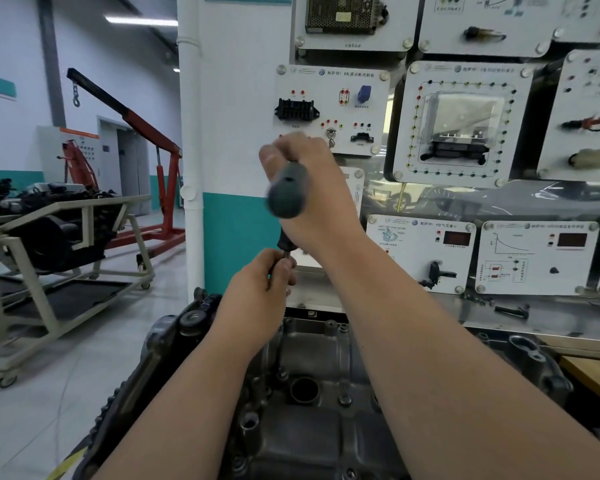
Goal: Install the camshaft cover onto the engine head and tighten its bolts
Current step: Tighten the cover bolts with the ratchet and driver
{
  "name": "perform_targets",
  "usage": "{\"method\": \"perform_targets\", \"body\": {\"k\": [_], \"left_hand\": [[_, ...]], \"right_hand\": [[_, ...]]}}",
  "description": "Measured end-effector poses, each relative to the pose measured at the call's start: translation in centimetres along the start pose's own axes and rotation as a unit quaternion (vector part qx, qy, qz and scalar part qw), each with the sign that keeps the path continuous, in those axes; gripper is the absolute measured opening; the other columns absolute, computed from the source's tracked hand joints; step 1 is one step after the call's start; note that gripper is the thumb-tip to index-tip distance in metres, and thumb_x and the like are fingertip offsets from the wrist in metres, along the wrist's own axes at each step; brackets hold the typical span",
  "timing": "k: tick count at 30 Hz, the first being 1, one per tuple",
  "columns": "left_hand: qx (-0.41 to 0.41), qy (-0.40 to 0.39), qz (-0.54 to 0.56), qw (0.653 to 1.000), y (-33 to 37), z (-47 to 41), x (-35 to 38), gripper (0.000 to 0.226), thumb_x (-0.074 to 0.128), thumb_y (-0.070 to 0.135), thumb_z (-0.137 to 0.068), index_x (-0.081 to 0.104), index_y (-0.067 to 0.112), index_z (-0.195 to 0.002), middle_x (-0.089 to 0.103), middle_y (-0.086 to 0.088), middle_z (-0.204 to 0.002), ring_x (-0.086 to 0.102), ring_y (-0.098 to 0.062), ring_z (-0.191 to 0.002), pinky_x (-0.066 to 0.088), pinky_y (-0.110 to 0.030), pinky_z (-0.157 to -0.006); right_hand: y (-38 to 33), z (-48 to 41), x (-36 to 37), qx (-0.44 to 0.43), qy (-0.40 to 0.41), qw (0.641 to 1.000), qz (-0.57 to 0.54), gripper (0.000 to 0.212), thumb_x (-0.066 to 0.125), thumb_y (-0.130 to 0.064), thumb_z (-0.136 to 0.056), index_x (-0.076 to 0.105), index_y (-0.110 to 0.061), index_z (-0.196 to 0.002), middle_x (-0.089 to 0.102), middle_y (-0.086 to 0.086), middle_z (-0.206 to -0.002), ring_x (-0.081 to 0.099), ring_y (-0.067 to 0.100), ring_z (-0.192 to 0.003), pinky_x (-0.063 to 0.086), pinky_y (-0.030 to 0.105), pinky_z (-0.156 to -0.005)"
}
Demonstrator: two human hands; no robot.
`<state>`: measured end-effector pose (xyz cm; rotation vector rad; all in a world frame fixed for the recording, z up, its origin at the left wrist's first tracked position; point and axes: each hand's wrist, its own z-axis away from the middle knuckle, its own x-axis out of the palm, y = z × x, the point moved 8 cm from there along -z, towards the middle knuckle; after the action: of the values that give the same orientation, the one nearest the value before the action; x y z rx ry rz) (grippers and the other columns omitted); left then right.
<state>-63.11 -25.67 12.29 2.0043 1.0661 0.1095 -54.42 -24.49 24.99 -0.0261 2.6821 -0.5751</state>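
Observation:
The grey metal camshaft cover (312, 420) lies on the engine head below me, with a round filler hole (304, 390) and several bolts (344, 399) on its top. My right hand (312, 199) grips the grey-green handle of a screwdriver (286, 194), held upright above the cover's far end. My left hand (262, 289) pinches the driver's metal shaft just below the handle. The tool's tip is hidden behind my left hand.
A wall of white training panels (458, 123) with switches and sockets stands right behind the engine. A red engine hoist (160, 168) and a cart carrying another engine (59, 230) are on the left floor. A wooden bench edge (596, 379) is at the right.

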Motion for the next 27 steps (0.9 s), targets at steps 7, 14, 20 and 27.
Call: {"method": "perform_targets", "body": {"k": [7,14,20,27], "left_hand": [[-0.074,-0.021,0.148,0.986,-0.2,-0.9,2.2,0.022,0.040,0.022,-0.098,0.045,0.019,-0.076,0.047,0.003,-0.069,0.043,-0.011,-0.065,0.039,-0.035,-0.066],[-0.081,-0.044,0.100,0.991,-0.2,-1.5,2.5,0.035,0.061,0.034,-0.083,0.033,0.022,-0.066,0.035,0.014,-0.048,0.033,-0.007,-0.046,0.033,-0.014,-0.042],[-0.097,0.043,0.044,0.993,0.0,-1.1,1.9,0.018,0.052,0.034,-0.091,0.043,0.022,-0.080,0.051,0.008,-0.068,0.045,-0.002,-0.053,0.035,-0.016,-0.048],[-0.009,-0.011,0.024,1.000,1.7,-1.2,2.1,0.019,0.053,0.003,-0.086,0.048,0.017,-0.075,0.043,0.016,-0.057,0.044,0.004,-0.051,0.034,-0.005,-0.046]], "right_hand": [[0.5,-1.3,1.2,0.000,0.038,0.987,0.155,0.022,0.052,-0.044,-0.094,0.048,-0.023,-0.095,0.040,-0.002,-0.096,0.050,0.018,-0.071,0.038,0.030,-0.058],[6.8,0.7,2.2,0.238,0.039,0.868,-0.433,0.029,0.046,-0.044,-0.098,0.067,-0.025,-0.097,0.065,0.002,-0.087,0.061,0.021,-0.065,0.054,0.037,-0.059],[4.1,0.6,-0.8,0.038,0.162,0.970,-0.177,0.025,0.062,-0.032,-0.091,0.068,-0.025,-0.115,0.062,-0.012,-0.112,0.058,-0.004,-0.105,0.047,0.017,-0.093],[3.2,0.2,1.2,0.076,0.129,0.965,-0.214,0.014,0.060,-0.039,-0.093,0.048,-0.032,-0.088,0.061,-0.011,-0.081,0.059,0.000,-0.068,0.049,0.026,-0.066]]}}
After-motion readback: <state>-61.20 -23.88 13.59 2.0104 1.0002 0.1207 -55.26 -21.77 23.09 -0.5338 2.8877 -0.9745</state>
